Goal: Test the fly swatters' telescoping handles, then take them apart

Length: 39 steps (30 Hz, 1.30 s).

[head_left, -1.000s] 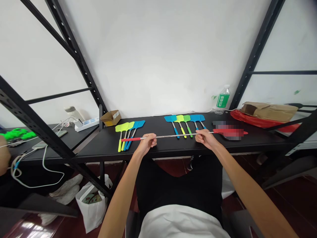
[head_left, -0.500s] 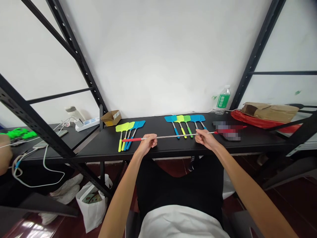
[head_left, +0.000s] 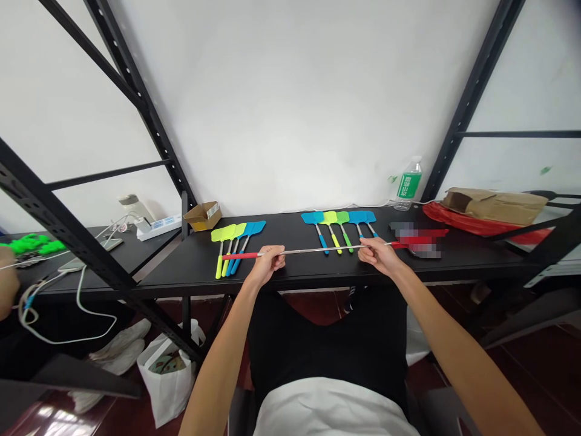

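Observation:
I hold a red fly swatter (head_left: 318, 249) with a long extended metal rod level above the black table (head_left: 295, 269). My left hand (head_left: 269, 261) grips the rod near its red handle end. My right hand (head_left: 377, 254) grips the rod close to the red head, which is blurred. A group of yellow-green and blue swatters (head_left: 236, 239) lies behind my left hand. Another group of blue, yellow and green swatters (head_left: 340, 225) lies behind the rod, between my hands.
A green-labelled water bottle (head_left: 408, 183) stands at the back right by a black rack post. A brown paper bag (head_left: 494, 204) lies on red plastic at right. A small cardboard box (head_left: 203, 215), a power strip (head_left: 158, 226) and cables sit at left. Another person's hand (head_left: 5, 284) shows at the far left edge.
The swatter and both hands have barely shifted; the red head end sits slightly differently. Nothing was taken up or let go.

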Each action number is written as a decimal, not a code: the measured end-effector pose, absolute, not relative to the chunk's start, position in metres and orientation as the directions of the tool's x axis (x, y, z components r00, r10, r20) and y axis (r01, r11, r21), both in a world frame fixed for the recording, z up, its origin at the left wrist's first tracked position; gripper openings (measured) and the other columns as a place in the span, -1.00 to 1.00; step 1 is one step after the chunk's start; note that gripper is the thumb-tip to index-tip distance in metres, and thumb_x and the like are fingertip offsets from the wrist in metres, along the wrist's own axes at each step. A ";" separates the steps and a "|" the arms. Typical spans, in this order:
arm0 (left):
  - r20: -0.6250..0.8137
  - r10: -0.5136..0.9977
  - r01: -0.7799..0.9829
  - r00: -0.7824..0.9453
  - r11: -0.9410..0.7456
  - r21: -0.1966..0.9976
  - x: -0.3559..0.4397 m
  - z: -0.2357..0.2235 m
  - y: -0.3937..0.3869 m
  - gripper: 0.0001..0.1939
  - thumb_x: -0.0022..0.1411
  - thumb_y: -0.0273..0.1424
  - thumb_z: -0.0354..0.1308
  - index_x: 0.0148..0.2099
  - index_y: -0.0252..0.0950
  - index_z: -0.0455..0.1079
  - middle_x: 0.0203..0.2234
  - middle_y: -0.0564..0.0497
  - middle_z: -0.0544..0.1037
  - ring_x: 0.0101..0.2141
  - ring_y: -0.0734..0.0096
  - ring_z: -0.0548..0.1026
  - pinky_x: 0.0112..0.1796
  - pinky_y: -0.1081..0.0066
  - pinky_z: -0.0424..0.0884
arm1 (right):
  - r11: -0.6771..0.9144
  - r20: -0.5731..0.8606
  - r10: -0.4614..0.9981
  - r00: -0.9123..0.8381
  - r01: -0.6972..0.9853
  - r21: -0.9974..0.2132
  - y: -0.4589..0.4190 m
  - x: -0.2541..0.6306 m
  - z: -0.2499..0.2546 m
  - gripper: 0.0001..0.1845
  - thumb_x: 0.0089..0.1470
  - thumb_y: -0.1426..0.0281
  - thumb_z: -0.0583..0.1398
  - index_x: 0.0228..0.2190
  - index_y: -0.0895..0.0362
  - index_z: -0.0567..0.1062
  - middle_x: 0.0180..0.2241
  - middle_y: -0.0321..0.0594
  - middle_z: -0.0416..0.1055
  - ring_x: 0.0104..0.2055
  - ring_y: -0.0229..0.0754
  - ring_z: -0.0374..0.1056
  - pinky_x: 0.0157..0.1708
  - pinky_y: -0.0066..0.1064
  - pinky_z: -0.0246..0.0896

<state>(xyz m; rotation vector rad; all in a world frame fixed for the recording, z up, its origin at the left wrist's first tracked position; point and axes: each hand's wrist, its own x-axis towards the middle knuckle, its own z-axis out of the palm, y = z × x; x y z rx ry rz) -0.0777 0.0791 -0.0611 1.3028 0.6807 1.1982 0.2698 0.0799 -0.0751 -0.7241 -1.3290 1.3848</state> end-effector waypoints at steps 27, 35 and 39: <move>0.239 0.918 -0.216 0.316 -0.176 0.960 -0.092 -0.062 0.079 -0.52 0.22 -0.18 0.23 -0.59 -0.28 0.14 -0.73 0.16 0.15 -0.69 0.63 0.09 -0.59 0.44 -0.08 | 0.142 0.205 0.943 -0.263 -0.238 -0.961 0.080 0.293 -0.076 -0.42 0.23 0.17 0.23 -0.74 0.10 0.28 -0.81 -0.36 0.03 -0.69 -0.33 -0.08 -0.59 -0.34 -0.16; 0.238 0.924 -0.197 0.299 -0.184 0.963 -0.091 -0.059 0.076 -0.49 0.20 -0.13 0.27 -0.60 -0.28 0.13 -0.74 0.15 0.17 -0.69 0.63 0.12 -0.60 0.47 -0.06 | 0.145 0.208 0.941 -0.266 -0.238 -0.960 0.081 0.291 -0.077 -0.41 0.20 0.12 0.25 -0.74 0.10 0.27 -0.80 -0.36 0.04 -0.70 -0.33 -0.08 -0.61 -0.37 -0.16; 0.257 0.929 -0.228 0.267 -0.198 0.953 -0.091 -0.060 0.077 -0.48 0.22 -0.14 0.27 -0.60 -0.28 0.11 -0.73 0.18 0.12 -0.68 0.64 0.10 -0.59 0.47 -0.05 | 0.142 0.207 0.940 -0.270 -0.241 -0.960 0.081 0.292 -0.077 -0.41 0.21 0.14 0.24 -0.74 0.11 0.29 -0.80 -0.36 0.05 -0.70 -0.34 -0.06 -0.61 -0.37 -0.18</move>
